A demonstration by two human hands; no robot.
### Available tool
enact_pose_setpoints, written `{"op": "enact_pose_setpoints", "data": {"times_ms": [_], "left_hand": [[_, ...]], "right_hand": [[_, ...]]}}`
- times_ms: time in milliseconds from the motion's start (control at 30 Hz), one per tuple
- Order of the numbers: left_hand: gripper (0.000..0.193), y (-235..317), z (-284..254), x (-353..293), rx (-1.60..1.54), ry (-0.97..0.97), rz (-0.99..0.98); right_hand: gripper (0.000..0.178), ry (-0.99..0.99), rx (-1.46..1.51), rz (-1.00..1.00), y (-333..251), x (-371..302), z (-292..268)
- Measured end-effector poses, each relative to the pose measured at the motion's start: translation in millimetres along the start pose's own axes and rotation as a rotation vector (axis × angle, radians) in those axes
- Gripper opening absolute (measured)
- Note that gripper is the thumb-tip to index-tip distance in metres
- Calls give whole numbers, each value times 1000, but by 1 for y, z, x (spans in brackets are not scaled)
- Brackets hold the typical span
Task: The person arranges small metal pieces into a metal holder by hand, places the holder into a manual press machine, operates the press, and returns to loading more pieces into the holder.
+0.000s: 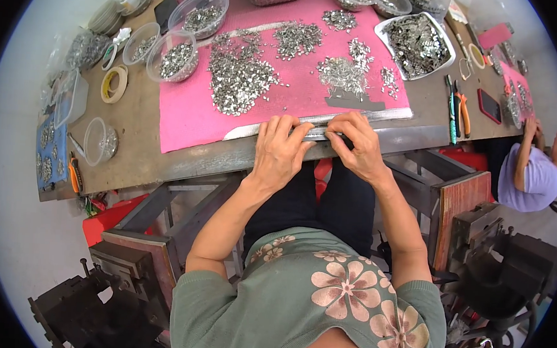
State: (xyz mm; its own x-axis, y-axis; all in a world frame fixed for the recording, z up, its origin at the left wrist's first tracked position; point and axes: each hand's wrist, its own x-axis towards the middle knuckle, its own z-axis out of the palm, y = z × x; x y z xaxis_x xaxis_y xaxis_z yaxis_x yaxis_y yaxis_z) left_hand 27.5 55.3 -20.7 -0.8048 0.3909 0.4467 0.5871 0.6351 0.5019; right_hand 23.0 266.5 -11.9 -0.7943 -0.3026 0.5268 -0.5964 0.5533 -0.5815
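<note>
My left hand (pixel 276 149) and my right hand (pixel 360 146) meet at the near edge of the workbench, both with bent fingers and thumbs pressed toward the fingertips. Between them runs a narrow grey metal strip (pixel 320 132) along the bench edge. Whatever small piece either hand pinches is too small to make out. Just beyond the fingers, a pink mat (pixel 192 127) carries a pile of tiny silvery metal parts (pixel 242 82) at the left. Farther right on it lie thin, pale metal pieces (pixel 343 74) beside a flat dark grey strip (pixel 355 104).
Clear tubs of metal parts (pixel 174 58) stand at the left and back. A white tray (pixel 384 32) sits back right, near orange-handled pliers (pixel 464 115) and a phone (pixel 489 106). A tape roll (pixel 122 86) lies left. Another person (pixel 530 170) works at far right.
</note>
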Motion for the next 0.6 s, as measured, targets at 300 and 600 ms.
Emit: {"op": "enact_pose_setpoints", "data": {"times_ms": [300, 600], "left_hand": [[31, 3, -10, 5, -118, 48, 15], [10, -50, -30, 33, 61, 49, -83]], "right_hand": [[20, -49, -374, -212, -15, 1, -5], [13, -13, -89, -4, 7, 15, -20]]}}
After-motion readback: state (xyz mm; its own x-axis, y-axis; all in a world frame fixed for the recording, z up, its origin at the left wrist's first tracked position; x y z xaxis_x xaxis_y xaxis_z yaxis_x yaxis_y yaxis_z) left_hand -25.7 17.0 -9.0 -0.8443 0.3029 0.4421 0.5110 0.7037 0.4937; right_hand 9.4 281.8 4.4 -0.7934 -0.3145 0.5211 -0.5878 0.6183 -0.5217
